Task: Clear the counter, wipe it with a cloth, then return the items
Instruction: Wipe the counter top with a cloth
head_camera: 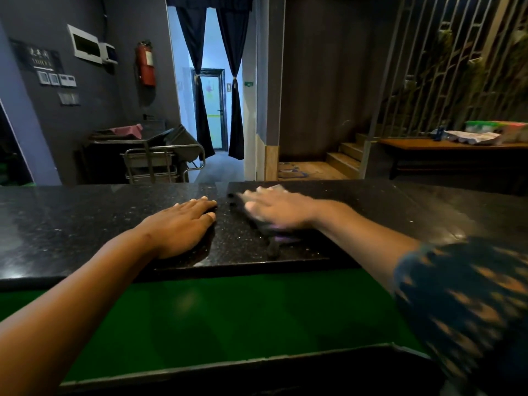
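1. your right hand (281, 208) lies flat on a dark cloth (268, 228) on the black desk (85, 221). the grip is spread wide, the palm presses the cloth down and does not pinch it. i think this is so the cloth touches more of the surface.
2. the right hand looks blurred, so i judge you are in the wiping step.
3. your left hand (183, 227) rests beside it, palm down, fingers open, holding nothing. it probably steadies your body while you lean over the green lower part (228, 312).
4. the cloth is near the middle of the desk, close to the seam (223, 195) where two slabs meet.
5. no items stand on the visible desk, so the clearing seems done and the returning is not yet done.
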